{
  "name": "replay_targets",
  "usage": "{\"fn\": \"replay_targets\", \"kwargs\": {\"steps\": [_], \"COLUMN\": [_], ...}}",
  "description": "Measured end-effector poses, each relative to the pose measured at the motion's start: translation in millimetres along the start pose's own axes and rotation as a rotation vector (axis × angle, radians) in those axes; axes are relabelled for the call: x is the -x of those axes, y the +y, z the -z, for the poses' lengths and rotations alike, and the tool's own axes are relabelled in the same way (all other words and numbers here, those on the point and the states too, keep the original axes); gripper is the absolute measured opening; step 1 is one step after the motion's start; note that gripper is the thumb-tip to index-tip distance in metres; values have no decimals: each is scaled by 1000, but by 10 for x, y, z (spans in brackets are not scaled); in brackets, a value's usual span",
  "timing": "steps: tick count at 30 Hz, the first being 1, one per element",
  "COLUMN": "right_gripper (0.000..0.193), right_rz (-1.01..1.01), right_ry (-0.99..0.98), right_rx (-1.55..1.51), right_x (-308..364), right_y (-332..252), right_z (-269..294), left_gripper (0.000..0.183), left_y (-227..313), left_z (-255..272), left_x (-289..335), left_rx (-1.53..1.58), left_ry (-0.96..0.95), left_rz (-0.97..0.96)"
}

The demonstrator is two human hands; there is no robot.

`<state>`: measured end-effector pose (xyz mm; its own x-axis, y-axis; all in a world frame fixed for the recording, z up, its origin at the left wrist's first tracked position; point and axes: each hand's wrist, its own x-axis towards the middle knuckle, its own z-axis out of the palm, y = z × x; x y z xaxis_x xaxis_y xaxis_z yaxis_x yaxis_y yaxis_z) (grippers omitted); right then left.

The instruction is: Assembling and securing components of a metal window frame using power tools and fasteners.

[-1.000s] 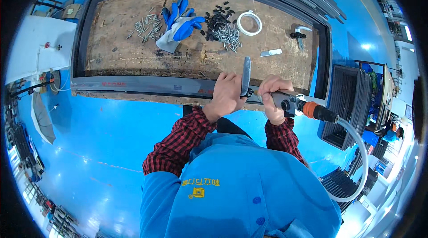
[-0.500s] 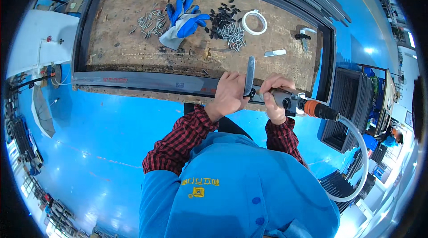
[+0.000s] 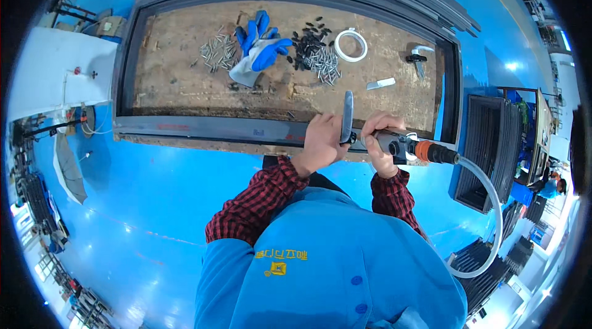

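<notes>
At the near rail of a dark grey rectangular frame [image 3: 216, 130], my left hand [image 3: 322, 142] is closed around the lower end of a flat silver-grey lever-shaped piece [image 3: 348, 113]. This piece stands up past my fingers, and a small black fitting shows at its foot. Its exact kind is unclear. Just to the right, my right hand [image 3: 383, 141] wraps around a silver-grey air-powered tool [image 3: 394, 146] with an orange collar [image 3: 424, 151]. The tool lies sideways, its front end toward the black fitting. My fingers hide where the two meet.
Inside the frame, the worn wooden tabletop [image 3: 179, 91] bears loose screws [image 3: 218, 51], blue-and-white work gloves [image 3: 256, 51], black small parts [image 3: 308, 45], a white tape roll [image 3: 351, 45], a white-handled fitting [image 3: 420, 56] and a pale blade-shaped piece [image 3: 380, 83]. A clear hose [image 3: 495, 205] curves down right.
The table and frame sit lower in the picture as the view shifts. Both hands keep their grip at the near rail, with little movement relative to the frame.
</notes>
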<state>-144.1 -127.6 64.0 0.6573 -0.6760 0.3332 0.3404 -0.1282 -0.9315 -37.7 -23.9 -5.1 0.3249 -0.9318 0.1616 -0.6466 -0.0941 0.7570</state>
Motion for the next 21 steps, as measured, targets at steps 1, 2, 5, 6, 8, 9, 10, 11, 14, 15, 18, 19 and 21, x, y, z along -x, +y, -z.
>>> {"fn": "replay_targets", "kwargs": {"steps": [1, 2, 5, 6, 8, 9, 10, 11, 14, 15, 18, 19, 21], "right_gripper": [31, 31, 33, 35, 35, 34, 34, 34, 30, 29, 28, 28, 27], "right_rz": [-17, -9, 21, 30, 18, 1, -16, -32, -21, -17, 1, 5, 17], "right_ry": [13, 21, -52, -76, -34, -1, 33, 66, 84, 86, 109, 117, 130], "right_rx": [11, 13, -25, -37, -36, -36, -35, -34, 19, 44, 92, 104, 129], "right_x": [-3, 4, 39, 53, 62, 67, 72, 73, 44, 32, 34, 56, 86], "right_y": [-2, 1, 41, 51, 31, 17, 3, -11, -53, -68, -74, -57, -46], "right_z": [2, 28, 98, 112, 69, 44, 20, -1, -49, -58, -52, -54, -69], "left_gripper": [47, 47, 49, 50, 50, 49, 49, 49, 49, 49, 49, 49, 49], "left_y": [-4, -5, -86, -115, -181, -215, -247, -272, -341, -362, -405, -418, -441], "left_z": [9, 30, 149, 180, 246, 273, 294, 307, 341, 351, 369, 373, 388], "left_x": [5, 8, 47, 52, 70, 74, 74, 71, 58, 53, 12, 6, -7], "left_rx": [7, 4, -85, -113, -100, -86, -71, -55, -17, 2, 29, 35, 45], "left_ry": [-27, -31, -19, -16, -38, -54, -70, -87, -116, -127, -165, -188, -229], "left_rz": [25, 15, -68, -96, -113, -122, -132, -142, -179, -193, -228, -232, -240]}}
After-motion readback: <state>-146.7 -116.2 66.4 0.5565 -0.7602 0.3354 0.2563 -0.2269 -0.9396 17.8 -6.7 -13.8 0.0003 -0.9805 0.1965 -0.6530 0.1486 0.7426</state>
